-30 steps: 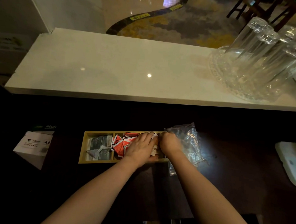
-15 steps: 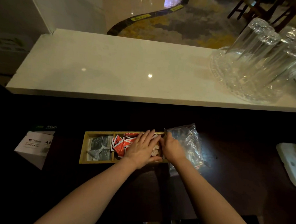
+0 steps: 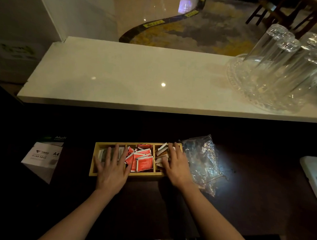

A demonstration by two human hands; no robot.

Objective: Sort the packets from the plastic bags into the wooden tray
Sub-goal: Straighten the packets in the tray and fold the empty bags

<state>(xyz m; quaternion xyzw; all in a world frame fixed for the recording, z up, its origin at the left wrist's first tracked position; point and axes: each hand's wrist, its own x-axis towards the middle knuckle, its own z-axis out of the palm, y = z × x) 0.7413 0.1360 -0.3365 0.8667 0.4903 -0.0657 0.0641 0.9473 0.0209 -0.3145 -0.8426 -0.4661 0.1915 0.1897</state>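
A wooden tray (image 3: 106, 144) with three compartments lies on the dark counter. Grey packets (image 3: 102, 154) fill its left section, red packets (image 3: 143, 159) the middle, and brown-and-white packets (image 3: 160, 152) the right. My left hand (image 3: 112, 169) rests flat, fingers spread, over the left compartment and the tray's front edge. My right hand (image 3: 176, 165) lies flat with fingers apart over the right compartment. Neither hand holds anything. A crumpled clear plastic bag (image 3: 202, 162) lies just right of the tray, touching it.
A white A4 paper box (image 3: 43, 159) stands left of the tray. A white object (image 3: 312, 175) sits at the right edge. Behind, a raised pale stone ledge (image 3: 128, 79) carries a glass tray with upturned glasses (image 3: 274, 70) at the right.
My left hand moved from the middle and right compartments to the left one, uncovering the red packets. My right hand moved slightly left off the bag and flattened over the right compartment.
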